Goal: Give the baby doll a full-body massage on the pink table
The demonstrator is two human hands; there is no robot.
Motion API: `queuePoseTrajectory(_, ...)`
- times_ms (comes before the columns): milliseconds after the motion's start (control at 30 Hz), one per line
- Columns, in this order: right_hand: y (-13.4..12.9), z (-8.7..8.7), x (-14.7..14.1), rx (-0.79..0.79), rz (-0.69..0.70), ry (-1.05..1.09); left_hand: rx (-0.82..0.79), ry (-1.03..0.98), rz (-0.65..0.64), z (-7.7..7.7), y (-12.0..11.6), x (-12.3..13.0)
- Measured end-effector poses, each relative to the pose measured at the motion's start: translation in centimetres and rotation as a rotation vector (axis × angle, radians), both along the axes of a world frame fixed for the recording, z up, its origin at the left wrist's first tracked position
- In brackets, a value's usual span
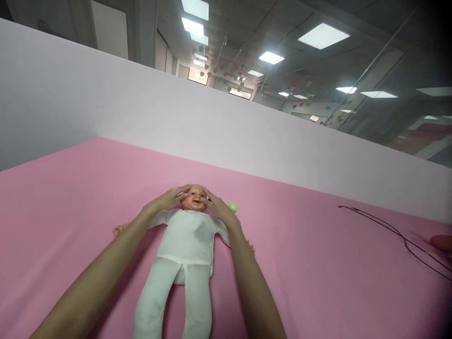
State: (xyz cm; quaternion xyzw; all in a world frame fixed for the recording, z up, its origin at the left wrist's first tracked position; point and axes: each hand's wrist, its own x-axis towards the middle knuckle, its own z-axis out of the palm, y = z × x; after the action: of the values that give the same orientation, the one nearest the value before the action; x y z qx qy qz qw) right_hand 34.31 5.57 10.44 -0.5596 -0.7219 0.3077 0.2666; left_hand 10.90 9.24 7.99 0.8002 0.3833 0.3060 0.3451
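A baby doll in a white top and white trousers lies on its back on a pink surface, its head toward the far side and its arms spread. At the left side of its head, my left hand has its fingers stretched out against the temple and cheek. On the opposite side my right hand rests with fingers apart, touching the forehead edge and cheek. Both hands lie around the head without closing on it. My forearms pass over the doll's arms and partly cover them.
Just right of my right hand sits a small bright green object. A thin dark cord runs along the right side, near an orange-brown object cut by the frame edge. Behind the pink surface stands a white partition.
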Motion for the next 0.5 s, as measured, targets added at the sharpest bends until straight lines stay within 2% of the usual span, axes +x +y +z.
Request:
queuePoseTrajectory(67, -1.8, -1.1, -1.3, 0.037, -0.124, -0.119, 0.023, 0.043, 0.121, -1.6, -1.6, -0.1)
queuePoseTrajectory(133, -4.0, -2.8, -2.1, 0.089, -0.217, -0.251, 0.075, 0.129, 0.173, -3.8, -3.6, -0.6)
queuePoseTrajectory(233, -6.7, -5.5, -1.6, 0.157, -0.23, -0.387, 0.231, 0.298, 0.135, -7.1, -6.1, -2.1)
queuePoseTrajectory(300, -7.9, -6.5, -0.2, 0.171, -0.192, -0.411, 0.323, 0.407, 0.159, -8.6, -7.0, -3.6)
queuePoseTrajectory(400, -9.1, -6.9, 2.6, 0.191, -0.18, -0.538, 0.36, 0.527, 0.265, -9.2, -7.5, -6.0)
queuePoseTrajectory(500, -10.4, -6.6, 5.6, 0.2, -0.218, -0.702, 0.262, 0.592, 0.356, -8.2, -7.7, -8.9)
